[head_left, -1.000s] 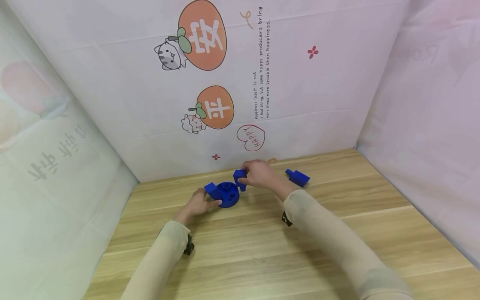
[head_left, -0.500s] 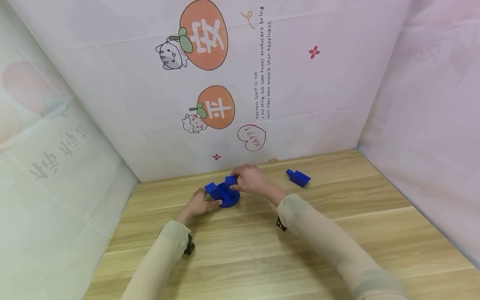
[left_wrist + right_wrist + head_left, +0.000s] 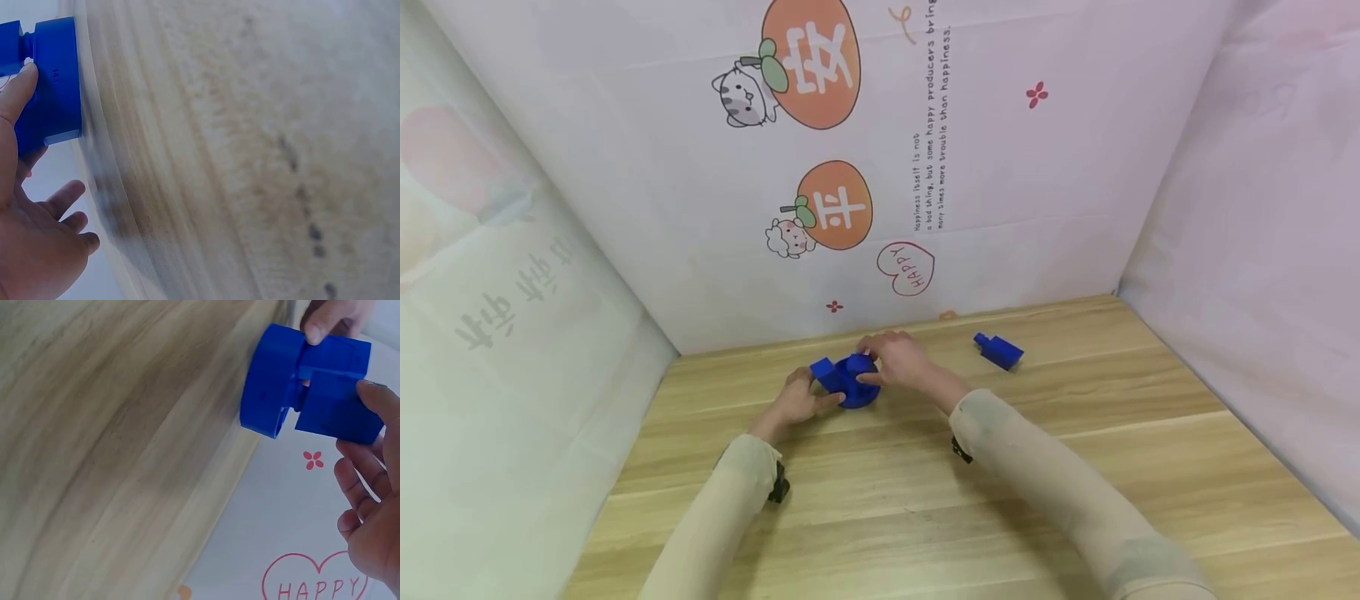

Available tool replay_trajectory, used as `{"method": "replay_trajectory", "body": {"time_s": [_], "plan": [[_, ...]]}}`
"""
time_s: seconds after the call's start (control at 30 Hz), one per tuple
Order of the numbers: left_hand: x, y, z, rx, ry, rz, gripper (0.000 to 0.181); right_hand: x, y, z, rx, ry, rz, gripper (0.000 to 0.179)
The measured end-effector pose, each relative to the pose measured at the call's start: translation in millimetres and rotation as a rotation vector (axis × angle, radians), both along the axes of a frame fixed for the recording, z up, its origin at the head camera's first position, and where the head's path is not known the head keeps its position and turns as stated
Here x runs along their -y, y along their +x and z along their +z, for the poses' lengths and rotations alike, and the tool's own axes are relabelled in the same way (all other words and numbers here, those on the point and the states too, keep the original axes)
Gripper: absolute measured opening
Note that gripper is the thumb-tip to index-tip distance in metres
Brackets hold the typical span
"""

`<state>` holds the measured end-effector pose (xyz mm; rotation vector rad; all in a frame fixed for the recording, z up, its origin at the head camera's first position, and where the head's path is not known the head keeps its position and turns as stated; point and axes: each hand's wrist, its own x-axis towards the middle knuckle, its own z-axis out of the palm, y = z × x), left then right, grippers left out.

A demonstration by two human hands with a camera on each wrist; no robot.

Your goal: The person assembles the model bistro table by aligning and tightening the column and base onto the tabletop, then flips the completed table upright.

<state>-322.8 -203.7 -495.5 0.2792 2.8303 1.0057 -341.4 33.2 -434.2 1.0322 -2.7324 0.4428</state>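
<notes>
A round blue base [image 3: 857, 400] with a raised rim sits near the back of the table. One blue block [image 3: 827, 374] stands in it on the left side. My left hand [image 3: 793, 402] holds the base at its left, thumb in front and fingers behind. In the left wrist view the thumb reaches the gap between the base [image 3: 59, 94] and that block. My right hand [image 3: 902, 360] pinches a second blue block [image 3: 334, 406] between thumb and fingers. Its narrow neck points into the base [image 3: 265, 381], beside the first block [image 3: 340, 353].
A third blue block [image 3: 1002, 353] with a stepped peg lies on the wooden table [image 3: 865, 500] to the right. Printed white cloth [image 3: 985, 167] stands up behind the table and along both sides.
My right hand has moved left with its block, turned it and brought it over the base, lowering it to a socket. The left hand stays on the base. The head view has tilted slightly.
</notes>
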Motion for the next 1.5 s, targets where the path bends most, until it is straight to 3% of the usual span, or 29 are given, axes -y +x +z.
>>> {"method": "replay_trajectory", "body": {"time_s": [0.23,0.37,0.6,0.8,1.03,1.23,1.33,1.5], "plan": [[-1.0,2.2,5.6,0.018,-0.017,0.015,0.080,1,-5.5,2.9,-0.007,0.073,0.021,0.054],[-1.1,4.1,5.6,0.021,-0.019,0.026,0.081,0,-7.1,6.2,0.010,0.049,0.060,0.050],[-0.2,3.3,2.9,0.013,-0.037,0.008,0.084,4,-8.3,1.4,0.094,0.006,-0.063,0.045],[-0.4,4.8,4.3,0.030,-0.051,0.020,0.087,6,-7.4,2.7,0.087,0.010,-0.007,0.054],[-0.6,5.7,6.0,0.030,-0.052,0.010,0.086,6,-9.1,1.3,0.060,0.000,0.001,0.051],[-1.1,6.9,7.5,0.025,-0.048,0.016,0.086,4,-10.7,-1.0,0.073,-0.050,-0.087,0.038],[-1.0,7.1,7.4,0.028,-0.058,0.007,0.086,2,-9.4,0.2,0.112,-0.058,-0.124,0.043],[-1.0,7.5,8.7,0.036,-0.066,0.005,0.087,0,-8.0,4.5,0.119,-0.032,-0.068,0.056]]}}
